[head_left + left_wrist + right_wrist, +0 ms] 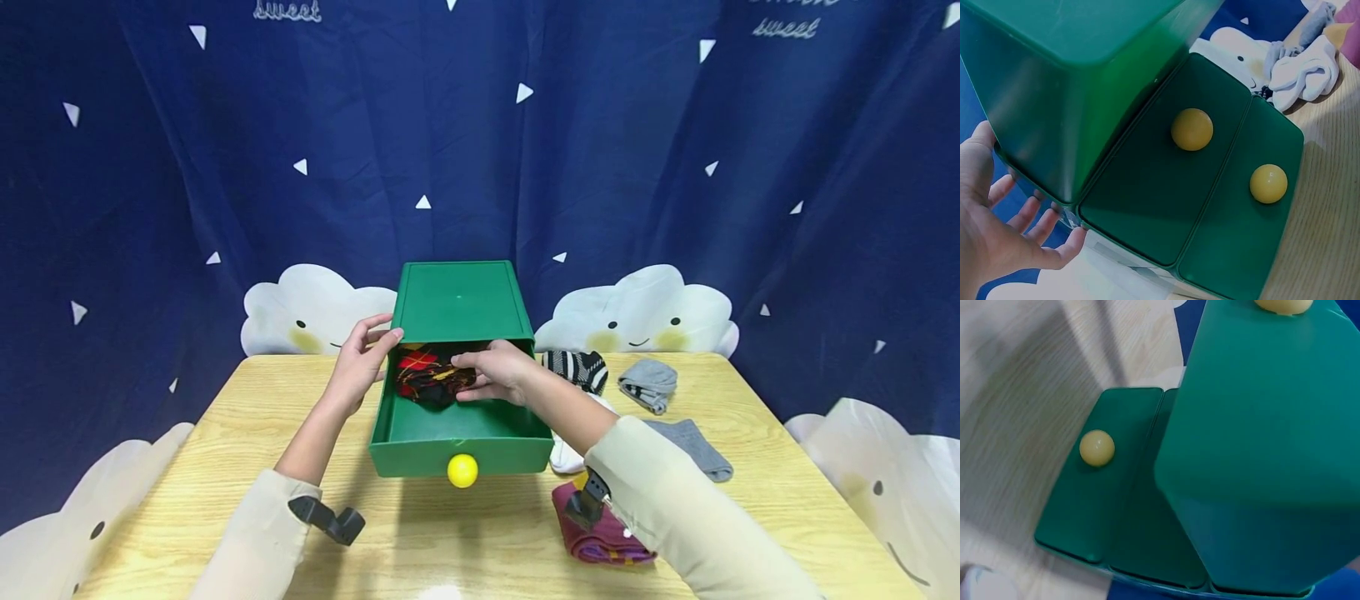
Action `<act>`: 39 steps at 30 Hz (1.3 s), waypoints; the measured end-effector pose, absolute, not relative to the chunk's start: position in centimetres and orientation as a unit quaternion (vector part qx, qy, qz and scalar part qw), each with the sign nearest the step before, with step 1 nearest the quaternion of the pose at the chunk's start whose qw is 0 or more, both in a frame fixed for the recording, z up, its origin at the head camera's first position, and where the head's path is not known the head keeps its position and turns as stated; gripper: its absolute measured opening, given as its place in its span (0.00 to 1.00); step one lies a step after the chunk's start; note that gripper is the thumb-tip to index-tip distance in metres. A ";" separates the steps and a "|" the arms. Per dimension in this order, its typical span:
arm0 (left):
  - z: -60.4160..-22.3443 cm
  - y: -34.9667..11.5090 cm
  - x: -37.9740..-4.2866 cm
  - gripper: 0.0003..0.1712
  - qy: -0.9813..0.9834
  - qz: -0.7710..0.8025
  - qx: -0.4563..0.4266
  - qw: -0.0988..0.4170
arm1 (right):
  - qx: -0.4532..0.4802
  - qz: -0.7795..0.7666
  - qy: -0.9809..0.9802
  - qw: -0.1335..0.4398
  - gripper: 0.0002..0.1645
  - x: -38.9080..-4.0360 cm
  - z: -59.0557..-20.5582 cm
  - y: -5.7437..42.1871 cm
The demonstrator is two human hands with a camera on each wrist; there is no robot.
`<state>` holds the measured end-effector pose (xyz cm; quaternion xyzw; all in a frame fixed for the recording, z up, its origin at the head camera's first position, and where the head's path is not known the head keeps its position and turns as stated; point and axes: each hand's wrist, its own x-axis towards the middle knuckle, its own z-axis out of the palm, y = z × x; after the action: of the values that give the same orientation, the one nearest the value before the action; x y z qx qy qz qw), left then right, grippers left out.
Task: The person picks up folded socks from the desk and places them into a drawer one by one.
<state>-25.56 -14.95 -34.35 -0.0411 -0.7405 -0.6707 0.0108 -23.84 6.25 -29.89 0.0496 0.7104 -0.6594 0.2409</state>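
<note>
A green drawer cabinet (pixel 463 302) stands on the table with its top drawer (pixel 461 457) pulled out. In the drawer lies a dark bundled pair of socks (pixel 423 375) with a red and yellow diamond pattern, toward the back left. My right hand (pixel 498 372) reaches in from the right and holds the bundle's right end between thumb and fingers; the right wrist view does not show this grip. Along the cabinet's left side rests my left hand (pixel 360 364). Its fingers (pixel 1041 231) are spread near the cabinet edge in the left wrist view.
Right of the cabinet lie black-and-white striped socks (pixel 576 369), white socks (pixel 564 457), a folded grey pair (pixel 649 383), a flat grey sock (pixel 693 450) and a maroon folded pair (pixel 600 533). Two lower drawers with yellow knobs (pixel 1192 129) are shut. A blue curtain (pixel 465 150) hangs behind.
</note>
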 end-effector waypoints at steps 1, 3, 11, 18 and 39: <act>-34.4 -14.9 -25.6 0.31 -0.741 -0.670 -0.041 0.011 | 0.041 -0.643 0.726 0.239 0.49 -23.8 -29.8 6.3; -34.4 -14.9 -25.6 0.31 -0.741 -0.670 -0.040 0.012 | 0.020 -0.604 0.762 0.231 0.46 -23.5 -29.6 6.5; -34.4 -15.0 -25.6 0.30 -0.742 -0.669 -0.039 0.014 | -0.024 -0.515 0.829 0.219 0.38 -22.4 -28.2 7.5; -34.2 -15.0 -25.5 0.30 -0.741 -0.671 -0.040 0.010 | -0.071 -0.472 0.857 0.195 0.29 -21.4 -27.2 8.7; -34.3 -15.0 -25.6 0.32 -0.744 -0.667 -0.041 0.010 | -0.130 -0.495 0.845 0.157 0.28 -19.7 -23.0 15.3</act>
<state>-25.57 -14.95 -34.33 -0.0413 -0.7439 -0.6669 0.0101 -19.71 15.33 -23.03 -0.1297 0.8448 -0.4948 0.1571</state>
